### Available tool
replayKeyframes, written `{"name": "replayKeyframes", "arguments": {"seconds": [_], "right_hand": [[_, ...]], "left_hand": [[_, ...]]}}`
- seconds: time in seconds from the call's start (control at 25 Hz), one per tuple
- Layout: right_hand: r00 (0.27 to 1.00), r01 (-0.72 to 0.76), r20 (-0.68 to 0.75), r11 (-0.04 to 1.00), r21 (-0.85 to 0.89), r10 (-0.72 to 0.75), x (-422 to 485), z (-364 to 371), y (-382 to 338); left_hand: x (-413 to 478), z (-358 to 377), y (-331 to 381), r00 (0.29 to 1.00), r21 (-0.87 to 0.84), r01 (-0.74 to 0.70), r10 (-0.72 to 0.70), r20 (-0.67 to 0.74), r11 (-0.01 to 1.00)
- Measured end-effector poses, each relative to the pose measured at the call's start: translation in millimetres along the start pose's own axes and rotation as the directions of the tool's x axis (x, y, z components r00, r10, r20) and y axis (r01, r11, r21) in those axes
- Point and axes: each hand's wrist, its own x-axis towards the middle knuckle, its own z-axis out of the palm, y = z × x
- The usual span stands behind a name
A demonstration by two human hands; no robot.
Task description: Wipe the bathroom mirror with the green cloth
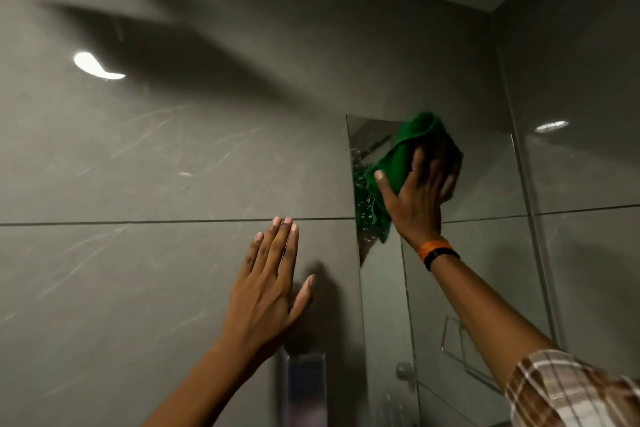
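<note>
A frameless bathroom mirror (485,184) hangs on the grey tiled wall at the right of the view. My right hand (420,192) presses a crumpled green cloth (398,159) flat against the mirror's upper left part, near its top edge. White specks dot the glass along the left edge beside the cloth. My left hand (268,288) rests flat on the wall tile left of the mirror, fingers extended, holding nothing. An orange and a black band circle my right wrist.
Large grey wall tiles (156,156) fill the left, with a grout line across the middle. A clear wall-mounted holder (304,388) sits below my left hand. The corner wall (588,149) stands close on the right. A wire rack and a round knob show in the mirror's lower part.
</note>
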Motion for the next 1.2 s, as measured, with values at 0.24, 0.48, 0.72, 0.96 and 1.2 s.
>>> {"name": "replayKeyframes", "arguments": {"seconds": [0.24, 0.48, 0.72, 0.96, 1.2], "right_hand": [[0.989, -0.120, 0.126, 0.936, 0.331, 0.083, 16, 54, 11], [0.985, 0.172, -0.008, 0.983, 0.057, -0.172, 86, 69, 17], [0.905, 0.424, 0.017, 0.905, 0.024, -0.425, 109, 81, -24], [0.859, 0.505, 0.066, 0.861, 0.055, -0.508, 29, 73, -5], [0.858, 0.481, 0.165, 0.874, 0.078, -0.487, -107, 62, 41]], "left_hand": [[57, 46, -20, 0.998, 0.058, -0.062, 0.062, 0.008, 0.996], [84, 60, -29, 0.997, 0.138, -0.052, 0.059, -0.051, 0.989], [88, 64, -24, 0.993, 0.152, -0.014, 0.032, -0.111, 0.988], [87, 63, -20, 0.987, 0.137, -0.009, 0.030, -0.157, 0.990], [83, 69, -8, 0.990, 0.117, -0.016, 0.032, -0.134, 0.993]]}}
